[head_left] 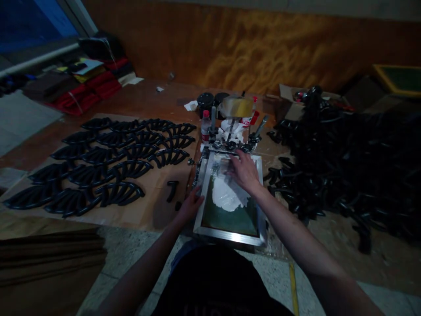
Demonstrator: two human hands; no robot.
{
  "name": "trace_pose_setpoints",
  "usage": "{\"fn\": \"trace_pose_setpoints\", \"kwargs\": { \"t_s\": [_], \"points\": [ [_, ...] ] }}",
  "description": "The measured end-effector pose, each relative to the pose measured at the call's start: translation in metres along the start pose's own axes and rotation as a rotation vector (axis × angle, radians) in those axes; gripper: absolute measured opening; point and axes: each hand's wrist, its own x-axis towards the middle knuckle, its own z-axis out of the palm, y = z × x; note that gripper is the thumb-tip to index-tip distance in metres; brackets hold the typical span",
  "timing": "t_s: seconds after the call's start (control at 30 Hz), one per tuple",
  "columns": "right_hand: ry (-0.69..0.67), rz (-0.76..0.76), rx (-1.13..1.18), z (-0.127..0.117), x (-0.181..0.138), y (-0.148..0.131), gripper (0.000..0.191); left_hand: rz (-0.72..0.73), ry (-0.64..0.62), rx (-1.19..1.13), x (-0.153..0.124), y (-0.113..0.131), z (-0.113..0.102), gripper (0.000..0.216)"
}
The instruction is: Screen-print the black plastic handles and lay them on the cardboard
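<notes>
In front of me lies a silver-edged printing screen [245,238], its green mesh partly covered with white ink [226,193]. My right hand [245,173] is over the far part of the mesh, its fingers closed on a squeegee [225,166] that is smeared by motion. At the left rail of the frame is my left hand [191,204], with thumb and finger closed against the edge; some fingers are hidden. Clamps [232,144] stand at the screen's far end. One black curved piece [171,191] lies on the cardboard left of my left hand.
Rows of black curved pieces [108,153] cover the cardboard at left. A large black heap [345,162] fills the right side. Behind the clamps stand a red-capped bottle [205,127] and dark tubs [205,103]. Red bundles [87,94] lie at back left.
</notes>
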Motion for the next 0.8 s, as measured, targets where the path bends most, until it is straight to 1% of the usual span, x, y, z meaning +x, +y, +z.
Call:
{"fn": "trace_pose_setpoints", "kwargs": {
  "t_s": [0.07,0.13,0.2,0.27,0.33,0.37,0.4,0.47,0.53,0.6,0.7,0.73,0.8],
  "points": [
    [-0.212,-0.012,-0.035,0.004,0.004,-0.019,0.029,-0.001,-0.018,0.003,0.003,-0.003,0.0,0.062],
    [-0.353,-0.044,-0.046,0.009,-0.009,-0.025,0.018,0.004,-0.029,0.007,0.003,-0.003,-0.001,0.061],
    [-0.41,-0.162,-0.036,0.011,-0.031,-0.023,0.017,0.002,-0.028,0.014,0.002,-0.001,-0.002,0.06],
    [-0.434,-0.337,0.003,0.008,-0.051,-0.018,0.019,-0.006,-0.028,0.024,0.001,0.0,-0.002,0.058],
    [-0.47,-0.478,0.061,0.003,-0.06,-0.013,0.019,-0.008,-0.027,0.03,0.002,0.0,-0.001,0.057],
    [-0.482,-0.503,0.083,0.0,-0.061,-0.012,0.019,-0.008,-0.026,0.024,0.002,-0.001,-0.001,0.057],
    [-0.482,-0.494,0.093,-0.002,-0.059,-0.011,0.018,-0.007,-0.023,0.012,0.002,-0.001,-0.001,0.057],
    [-0.435,-0.407,0.065,-0.001,-0.056,-0.013,0.017,-0.013,-0.022,-0.014,0.003,-0.003,0.0,0.057],
    [-0.361,-0.333,0.0,0.006,-0.06,-0.016,0.018,-0.018,-0.024,-0.038,0.003,-0.003,0.0,0.059],
    [-0.322,-0.348,-0.025,0.014,-0.072,-0.017,0.021,-0.023,-0.029,-0.059,0.003,-0.004,0.001,0.062],
    [-0.33,-0.396,0.04,0.018,-0.084,-0.015,0.02,-0.026,-0.029,-0.071,0.001,-0.002,0.0,0.064],
    [-0.333,-0.38,0.061,0.017,-0.081,-0.015,0.02,-0.028,-0.033,-0.074,0.0,0.001,-0.002,0.063],
    [-0.312,-0.295,0.072,0.01,-0.063,-0.015,0.026,-0.037,-0.049,-0.078,-0.003,0.01,-0.006,0.064]
  ]
}}
